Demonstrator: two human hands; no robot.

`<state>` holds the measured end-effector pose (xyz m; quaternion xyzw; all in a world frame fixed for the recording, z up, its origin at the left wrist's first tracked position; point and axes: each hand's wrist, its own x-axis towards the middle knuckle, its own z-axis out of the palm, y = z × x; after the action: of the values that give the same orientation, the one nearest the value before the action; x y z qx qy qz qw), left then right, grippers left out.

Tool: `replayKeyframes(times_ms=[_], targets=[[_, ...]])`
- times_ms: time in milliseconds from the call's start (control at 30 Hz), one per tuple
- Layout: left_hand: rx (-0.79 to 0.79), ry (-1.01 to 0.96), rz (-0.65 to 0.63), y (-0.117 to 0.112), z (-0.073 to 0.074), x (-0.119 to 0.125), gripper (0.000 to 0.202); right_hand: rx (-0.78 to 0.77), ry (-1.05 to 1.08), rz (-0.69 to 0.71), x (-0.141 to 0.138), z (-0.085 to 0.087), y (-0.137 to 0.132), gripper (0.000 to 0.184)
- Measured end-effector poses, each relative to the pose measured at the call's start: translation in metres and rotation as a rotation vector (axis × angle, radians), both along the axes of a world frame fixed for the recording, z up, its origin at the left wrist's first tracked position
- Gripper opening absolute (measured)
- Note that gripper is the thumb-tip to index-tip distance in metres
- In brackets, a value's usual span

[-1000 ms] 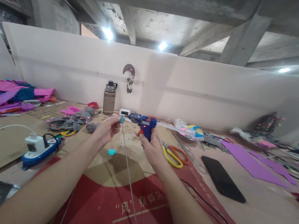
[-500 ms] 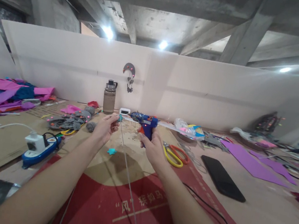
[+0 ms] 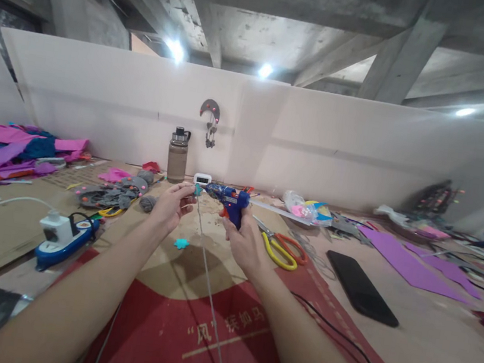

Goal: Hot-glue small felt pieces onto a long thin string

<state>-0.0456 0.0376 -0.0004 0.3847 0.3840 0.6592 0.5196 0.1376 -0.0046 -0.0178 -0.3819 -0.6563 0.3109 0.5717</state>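
My right hand [image 3: 246, 244] grips a blue hot glue gun [image 3: 229, 198] by its handle, nozzle pointing left. My left hand [image 3: 173, 203] pinches a small teal piece [image 3: 198, 189] on a thin clear string [image 3: 209, 279] that runs down toward me. The nozzle tip is right beside that teal piece. A second teal star-shaped piece [image 3: 180, 244] lies on the cardboard below my hands. The gun's black cord [image 3: 340, 333] trails off along my right forearm.
Yellow and orange scissors [image 3: 280, 249] and a black phone [image 3: 362, 279] lie to the right. A blue-white power strip [image 3: 62, 232] sits at left, a water bottle [image 3: 177, 155] by the back wall. Purple felt sheets [image 3: 411, 262] and grey felt scraps [image 3: 109, 194] are spread around.
The glue gun has moved left, bringing its nozzle up to the teal piece in my left hand. The view has tilted slightly.
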Motion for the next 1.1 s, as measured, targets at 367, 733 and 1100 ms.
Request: replayKeyframes(times_ms=[367, 733, 1100], targets=[[0.013, 0.024, 0.005, -0.0019, 0.0012, 0.0028, 0.027, 0.097, -0.201, -0.071, 0.0002, 0.0062, -0.0064, 0.022], [0.01, 0.061, 0.018, -0.0063, 0.0026, 0.0067, 0.031, 0.089, -0.194, -0.091, -0.0029, 0.0036, -0.0062, 0.021], [0.016, 0.068, 0.023, -0.0021, -0.0008, 0.004, 0.032, 0.091, -0.211, -0.132, -0.0016, 0.0021, -0.0045, 0.034]])
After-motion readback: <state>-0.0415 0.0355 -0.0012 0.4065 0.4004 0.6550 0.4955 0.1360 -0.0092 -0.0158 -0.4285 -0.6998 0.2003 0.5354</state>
